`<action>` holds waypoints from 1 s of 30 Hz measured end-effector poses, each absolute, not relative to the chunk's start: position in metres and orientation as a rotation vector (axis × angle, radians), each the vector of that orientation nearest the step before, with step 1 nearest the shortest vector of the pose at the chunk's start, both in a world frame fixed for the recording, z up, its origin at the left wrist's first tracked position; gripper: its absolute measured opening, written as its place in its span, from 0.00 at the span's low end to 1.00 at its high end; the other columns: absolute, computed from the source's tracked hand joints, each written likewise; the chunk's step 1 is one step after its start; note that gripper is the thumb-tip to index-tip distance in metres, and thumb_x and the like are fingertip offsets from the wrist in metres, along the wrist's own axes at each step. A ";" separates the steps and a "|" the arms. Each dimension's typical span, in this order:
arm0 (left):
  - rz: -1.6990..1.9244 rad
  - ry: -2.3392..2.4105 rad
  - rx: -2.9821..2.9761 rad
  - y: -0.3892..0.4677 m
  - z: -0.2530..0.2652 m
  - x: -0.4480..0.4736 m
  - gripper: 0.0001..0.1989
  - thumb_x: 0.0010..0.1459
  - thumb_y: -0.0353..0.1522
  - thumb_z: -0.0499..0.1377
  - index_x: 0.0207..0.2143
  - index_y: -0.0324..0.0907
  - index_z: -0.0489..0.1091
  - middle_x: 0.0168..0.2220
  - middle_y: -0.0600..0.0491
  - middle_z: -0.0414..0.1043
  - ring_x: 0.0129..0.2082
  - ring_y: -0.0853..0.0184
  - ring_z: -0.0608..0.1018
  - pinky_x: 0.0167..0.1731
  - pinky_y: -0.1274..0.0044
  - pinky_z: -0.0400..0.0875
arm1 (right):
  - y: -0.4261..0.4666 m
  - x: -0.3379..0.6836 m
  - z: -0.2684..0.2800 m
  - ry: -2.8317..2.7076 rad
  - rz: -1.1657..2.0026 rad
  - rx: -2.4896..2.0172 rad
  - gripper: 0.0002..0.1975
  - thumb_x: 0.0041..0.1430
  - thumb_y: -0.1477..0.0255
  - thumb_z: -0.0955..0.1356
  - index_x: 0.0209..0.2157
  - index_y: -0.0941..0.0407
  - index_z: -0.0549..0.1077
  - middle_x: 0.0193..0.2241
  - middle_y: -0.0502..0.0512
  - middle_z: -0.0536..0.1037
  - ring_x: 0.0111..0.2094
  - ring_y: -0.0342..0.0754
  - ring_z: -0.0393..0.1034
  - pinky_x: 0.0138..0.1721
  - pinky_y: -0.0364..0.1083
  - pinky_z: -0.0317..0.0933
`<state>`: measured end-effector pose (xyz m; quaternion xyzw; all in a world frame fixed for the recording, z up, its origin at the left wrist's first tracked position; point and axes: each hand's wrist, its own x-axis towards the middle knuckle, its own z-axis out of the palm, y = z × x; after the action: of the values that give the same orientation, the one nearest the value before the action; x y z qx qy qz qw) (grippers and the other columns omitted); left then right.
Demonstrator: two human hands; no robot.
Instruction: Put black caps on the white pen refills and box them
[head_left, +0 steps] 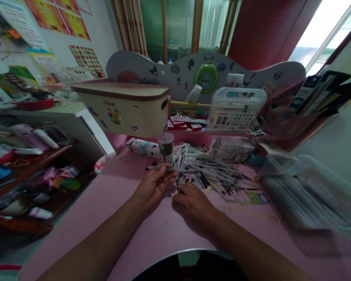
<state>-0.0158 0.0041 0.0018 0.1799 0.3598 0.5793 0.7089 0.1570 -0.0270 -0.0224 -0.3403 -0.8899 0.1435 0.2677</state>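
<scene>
The thumb and fingers of the left hand [156,182] were closed in a light pinch on a slender pen barrel [152,168], which lay roughly level across the fingertips; the lower fingers were loosely curled and partly spread. The fingers of the right hand [190,200] were bent down and drawn together close by. Their tips were hidden, and whether they had hold of anything could not be told. Small dark parts [190,180] lay just beyond the right knuckles, too small to identify.

The step in hand was judged to be the handling of a single barrel at the near edge of the pile of pens [213,168]. The next move appeared to call for a steady left pinch and a precise fingertip grip from the right.

The left palm was turned partly upward and inward; the right hand was back-up, its wrist low over the pink desk [111,218]. Both forearms converged from the near edge, the hands near each other but apart.

Beyond the left hand stood a clear cylindrical cup [165,141], with a printed carton [143,146] beside it. To the right, a transparent plastic tray [318,166] held a blurred bundle of slender sticks [292,199].
</scene>
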 end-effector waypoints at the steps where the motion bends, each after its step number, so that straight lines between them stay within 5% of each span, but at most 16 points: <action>1: 1.281 0.800 0.407 0.004 0.002 -0.016 0.07 0.64 0.22 0.56 0.36 0.35 0.74 0.31 0.45 0.82 0.31 0.66 0.85 0.29 0.81 0.81 | -0.027 0.160 -0.019 -2.330 0.459 -0.949 0.06 0.62 0.78 0.68 0.30 0.56 0.74 0.33 0.54 0.73 0.38 0.48 0.64 0.40 0.47 0.58; 6: 1.251 0.818 0.414 0.002 0.001 -0.015 0.06 0.64 0.22 0.56 0.38 0.34 0.74 0.31 0.45 0.81 0.31 0.65 0.85 0.28 0.80 0.81 | -0.023 0.183 0.000 -1.724 0.906 -1.110 0.12 0.48 0.84 0.66 0.33 0.55 0.71 0.35 0.51 0.72 0.35 0.45 0.65 0.35 0.43 0.59; 13: 1.189 0.820 0.449 -0.004 0.003 -0.007 0.06 0.64 0.22 0.56 0.39 0.34 0.73 0.33 0.43 0.82 0.32 0.64 0.85 0.28 0.79 0.81 | -0.019 0.179 -0.001 -1.136 1.458 -0.997 0.04 0.60 0.70 0.66 0.38 0.52 0.67 0.30 0.46 0.67 0.25 0.40 0.60 0.23 0.39 0.53; 30: 1.141 0.854 0.511 -0.006 0.000 -0.004 0.05 0.63 0.22 0.57 0.39 0.35 0.71 0.32 0.44 0.82 0.31 0.64 0.85 0.27 0.80 0.81 | -0.017 0.175 -0.013 -1.046 1.439 -0.998 0.06 0.54 0.71 0.71 0.35 0.54 0.71 0.28 0.46 0.72 0.27 0.42 0.66 0.29 0.42 0.60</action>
<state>-0.0044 -0.0065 0.0005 0.2320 0.3872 0.5176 0.7269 0.1752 -0.0170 -0.0128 -0.4167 -0.4369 0.6011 0.5236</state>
